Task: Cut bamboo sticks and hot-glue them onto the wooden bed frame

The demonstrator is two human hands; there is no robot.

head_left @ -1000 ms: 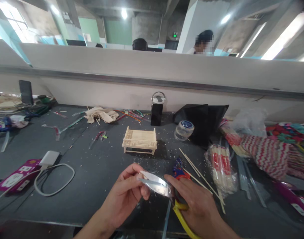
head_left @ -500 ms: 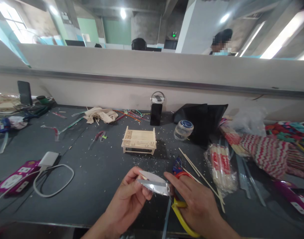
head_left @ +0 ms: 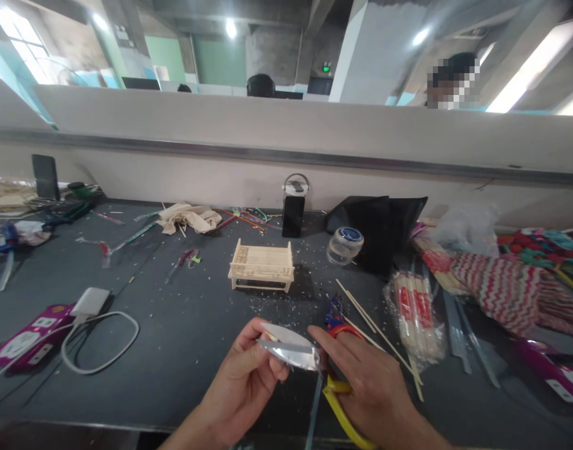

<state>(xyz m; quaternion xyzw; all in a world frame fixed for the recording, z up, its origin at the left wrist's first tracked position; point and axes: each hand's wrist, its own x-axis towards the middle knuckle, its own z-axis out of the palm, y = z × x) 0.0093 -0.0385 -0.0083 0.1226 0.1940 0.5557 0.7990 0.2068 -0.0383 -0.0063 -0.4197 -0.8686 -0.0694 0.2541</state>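
My right hand [head_left: 366, 369] is wrapped round the yellow handles of a pair of scissors [head_left: 296, 355], whose blades point left, slightly parted. Between the thumb and fingers of my left hand [head_left: 249, 369] is a small light wooden piece [head_left: 270, 336], mostly hidden by the blades and fingertips. Beyond both hands, a miniature wooden bed-like frame [head_left: 262, 265] stands upright on the dark table [head_left: 174, 337]. Small pale shavings lie around it. Near my right hand is a blue and red tool [head_left: 334, 315], partly covered.
Thin sticks [head_left: 373, 325] and a plastic bag of sticks [head_left: 415, 312] lie at the right. A clear jar [head_left: 344, 245] and a phone [head_left: 293, 215] stand behind. On the left are a purple power strip [head_left: 30, 337] and a white cable. A person's head shows beyond the partition.
Both hands and the scissors hold nearly the same pose. Beyond the partition, the person's head has moved right.
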